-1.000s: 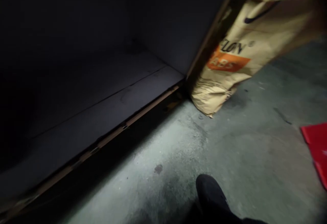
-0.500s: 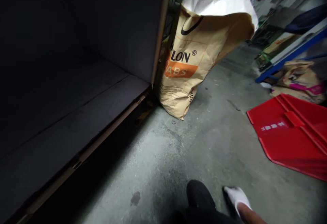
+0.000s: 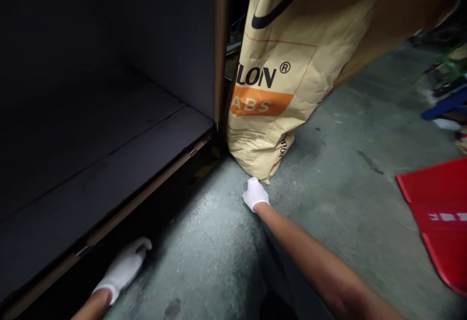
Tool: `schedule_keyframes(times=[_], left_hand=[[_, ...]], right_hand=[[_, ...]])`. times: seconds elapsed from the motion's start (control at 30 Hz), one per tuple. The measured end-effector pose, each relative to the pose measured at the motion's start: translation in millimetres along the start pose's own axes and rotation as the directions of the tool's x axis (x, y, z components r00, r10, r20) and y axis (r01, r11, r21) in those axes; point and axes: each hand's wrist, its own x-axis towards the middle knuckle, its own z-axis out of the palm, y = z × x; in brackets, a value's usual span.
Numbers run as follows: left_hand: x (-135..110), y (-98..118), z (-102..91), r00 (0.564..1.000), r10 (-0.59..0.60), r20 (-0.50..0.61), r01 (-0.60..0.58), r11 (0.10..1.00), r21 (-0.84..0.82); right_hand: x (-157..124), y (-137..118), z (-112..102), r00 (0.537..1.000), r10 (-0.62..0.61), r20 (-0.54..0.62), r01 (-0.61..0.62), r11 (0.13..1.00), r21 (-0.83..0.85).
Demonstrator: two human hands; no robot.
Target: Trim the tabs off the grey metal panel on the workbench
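Tan paper sack (image 3: pixel 277 81) with orange label stands on rough grey concrete floor (image 3: pixel 328 213), beside dark cardboard box (image 3: pixel 109 115). White-gloved right hand (image 3: pixel 255 194) curls at sack's bottom corner; grip unclear. White-gloved left hand (image 3: pixel 124 266), fingers loosely extended, lies near box's lower edge.

right hand (image 3: pixel 255 194) now reaching sack (image 3: pixel 280 81) base | left hand (image 3: pixel 124 267) entered view
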Motion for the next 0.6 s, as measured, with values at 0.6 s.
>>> schedule_keyframes(times=[0.6], left_hand=[[-2, 76, 85.9, 0.965, -0.261, 0.010, 0.204, 0.727, -0.655]], right_hand=[[-11, -65, 9, 0.860, -0.339, 0.381, 0.261, 0.934, 0.243]])
